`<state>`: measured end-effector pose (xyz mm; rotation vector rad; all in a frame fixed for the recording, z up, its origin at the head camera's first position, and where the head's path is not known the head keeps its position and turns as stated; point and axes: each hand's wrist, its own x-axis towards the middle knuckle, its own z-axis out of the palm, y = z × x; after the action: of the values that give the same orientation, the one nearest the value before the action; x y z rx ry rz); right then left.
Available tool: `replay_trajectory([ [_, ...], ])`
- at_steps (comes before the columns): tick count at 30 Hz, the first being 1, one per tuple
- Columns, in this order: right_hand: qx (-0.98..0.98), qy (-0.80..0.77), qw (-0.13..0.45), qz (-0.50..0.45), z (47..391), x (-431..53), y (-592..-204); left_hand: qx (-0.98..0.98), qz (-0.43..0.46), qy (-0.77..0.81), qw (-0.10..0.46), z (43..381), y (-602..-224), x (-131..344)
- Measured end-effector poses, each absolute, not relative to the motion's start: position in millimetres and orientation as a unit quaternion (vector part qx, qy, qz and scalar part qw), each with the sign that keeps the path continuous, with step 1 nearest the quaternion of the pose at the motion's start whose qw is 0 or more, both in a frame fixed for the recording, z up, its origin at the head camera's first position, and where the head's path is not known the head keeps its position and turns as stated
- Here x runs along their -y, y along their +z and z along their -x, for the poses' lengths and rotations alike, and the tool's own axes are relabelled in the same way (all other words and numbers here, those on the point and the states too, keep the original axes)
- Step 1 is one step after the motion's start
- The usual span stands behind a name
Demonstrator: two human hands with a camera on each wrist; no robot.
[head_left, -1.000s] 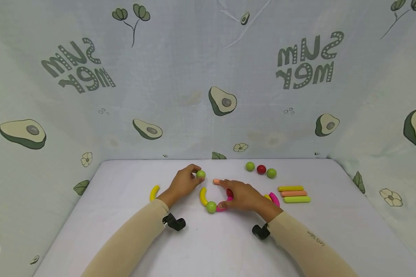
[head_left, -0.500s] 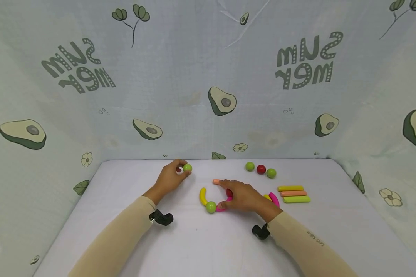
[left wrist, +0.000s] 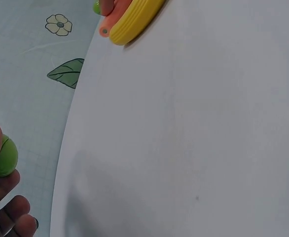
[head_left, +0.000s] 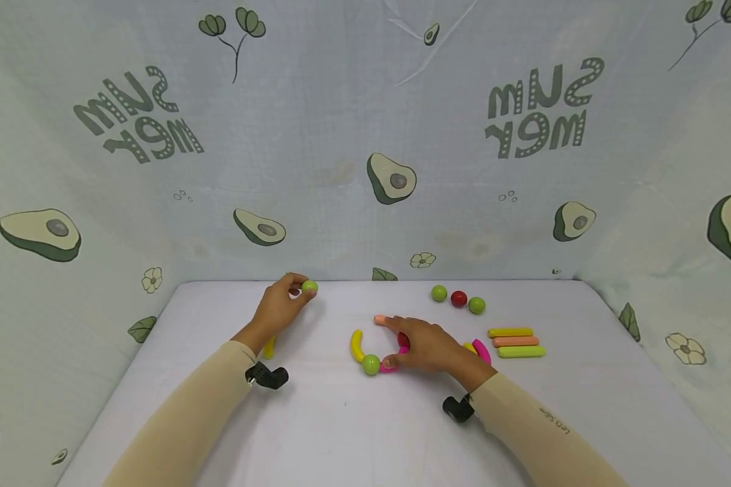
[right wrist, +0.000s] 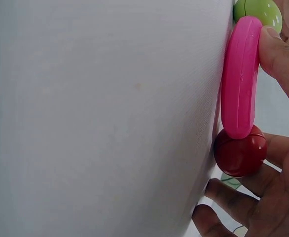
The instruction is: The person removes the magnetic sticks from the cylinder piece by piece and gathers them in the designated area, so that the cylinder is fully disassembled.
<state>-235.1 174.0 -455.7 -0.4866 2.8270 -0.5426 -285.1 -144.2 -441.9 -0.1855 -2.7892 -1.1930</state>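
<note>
My left hand (head_left: 278, 303) pinches a shiny green ball (head_left: 309, 287) between thumb and fingers, near the table's back edge. The ball (left wrist: 5, 157) is partly cut off in the left wrist view. My right hand (head_left: 425, 343) rests over a group of pieces at mid-table. Its thumb touches a curved pink piece (right wrist: 240, 79), and its other fingers lie beside a red ball (right wrist: 240, 151). The index fingertip meets an orange stick (head_left: 380, 319). Left of these lie a curved yellow piece (head_left: 357, 345) and another green ball (head_left: 371, 364).
Two green balls and a red ball (head_left: 459, 298) stand in a row at the back right. Yellow, orange and lime sticks (head_left: 516, 341) lie stacked side by side at right. A curved pink piece (head_left: 482, 351) is behind my right wrist; a yellow one (head_left: 270, 348) is by my left wrist.
My left hand has carried the green ball leftward and back, away from the group of pieces. My right hand has stayed in place.
</note>
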Motion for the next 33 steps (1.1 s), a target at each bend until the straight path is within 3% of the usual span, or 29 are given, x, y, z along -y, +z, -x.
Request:
replay_trajectory([
  [33, -0.961, -0.192, 0.110, 0.167, 235, -175, -457, 0.903, -0.006, -0.421, 0.087, 298, -448, 186],
])
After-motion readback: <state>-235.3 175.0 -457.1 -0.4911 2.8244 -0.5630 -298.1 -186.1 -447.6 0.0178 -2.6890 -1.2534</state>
